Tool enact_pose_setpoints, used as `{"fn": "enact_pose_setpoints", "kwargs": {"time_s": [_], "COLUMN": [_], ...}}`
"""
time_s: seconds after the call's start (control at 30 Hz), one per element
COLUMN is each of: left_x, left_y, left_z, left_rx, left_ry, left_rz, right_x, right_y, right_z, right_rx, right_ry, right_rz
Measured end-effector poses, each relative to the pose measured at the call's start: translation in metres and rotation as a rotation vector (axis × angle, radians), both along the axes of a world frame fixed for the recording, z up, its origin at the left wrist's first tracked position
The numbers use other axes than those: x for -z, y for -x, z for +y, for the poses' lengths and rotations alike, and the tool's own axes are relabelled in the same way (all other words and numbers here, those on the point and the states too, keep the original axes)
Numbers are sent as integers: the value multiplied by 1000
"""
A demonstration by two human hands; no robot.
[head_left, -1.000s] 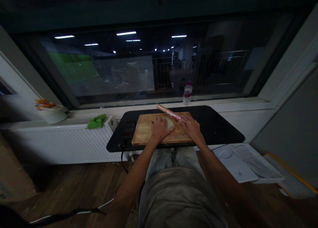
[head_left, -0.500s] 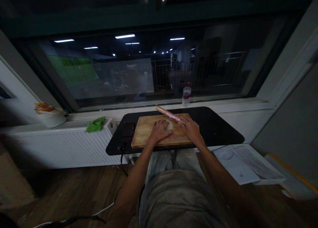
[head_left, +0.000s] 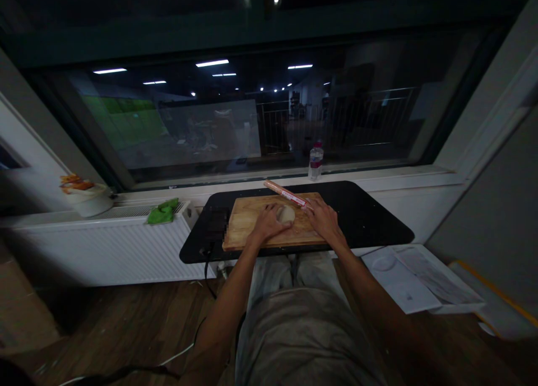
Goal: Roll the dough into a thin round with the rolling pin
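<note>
A wooden board lies on a small black table. A pale lump of dough sits near the board's middle. My left hand lies over the dough's left side, fingers curved onto it. My right hand rests flat on the board just right of the dough, fingers stretched out. A pinkish rolling pin lies along the board's far edge, its near end by my right fingertips.
A water bottle stands on the window sill behind the table. A green cloth and a white bowl sit on the radiator shelf at left. Papers lie on the floor at right. A cable runs across the floor.
My left hand has shifted slightly on the dough, uncovering more of it. The right hand has stayed flat on the board. The view has tilted a little.
</note>
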State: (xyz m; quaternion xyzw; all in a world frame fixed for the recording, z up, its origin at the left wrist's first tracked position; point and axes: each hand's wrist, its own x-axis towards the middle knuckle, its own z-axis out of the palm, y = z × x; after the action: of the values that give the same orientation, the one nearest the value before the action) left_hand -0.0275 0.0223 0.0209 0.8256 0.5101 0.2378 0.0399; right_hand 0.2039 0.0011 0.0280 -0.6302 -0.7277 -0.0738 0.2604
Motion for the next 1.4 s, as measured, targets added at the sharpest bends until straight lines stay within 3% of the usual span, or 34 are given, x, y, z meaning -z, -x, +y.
{"fn": "enact_pose_setpoints", "kwargs": {"time_s": [0.07,0.3,0.67,0.9,1.4], "left_x": [0,3,9,9,10], "left_y": [-1,-12,-1,-5,-3], "left_z": [-2,-9,3,1,5], "left_rx": [7,-263,76,-49,-13], "left_ry": [-15,-52,-58,-30,-38], "left_rz": [1,133,3,86,35], "right_x": [0,1,5,3,1], "right_y": [0,0,-3,-1,-1], "right_z": [0,-1,4,2,0], "right_rx": [6,8,1,14,10], "right_ry": [2,11,-16,3,22], "right_rz": [-4,-8,-10,-11,-6]}}
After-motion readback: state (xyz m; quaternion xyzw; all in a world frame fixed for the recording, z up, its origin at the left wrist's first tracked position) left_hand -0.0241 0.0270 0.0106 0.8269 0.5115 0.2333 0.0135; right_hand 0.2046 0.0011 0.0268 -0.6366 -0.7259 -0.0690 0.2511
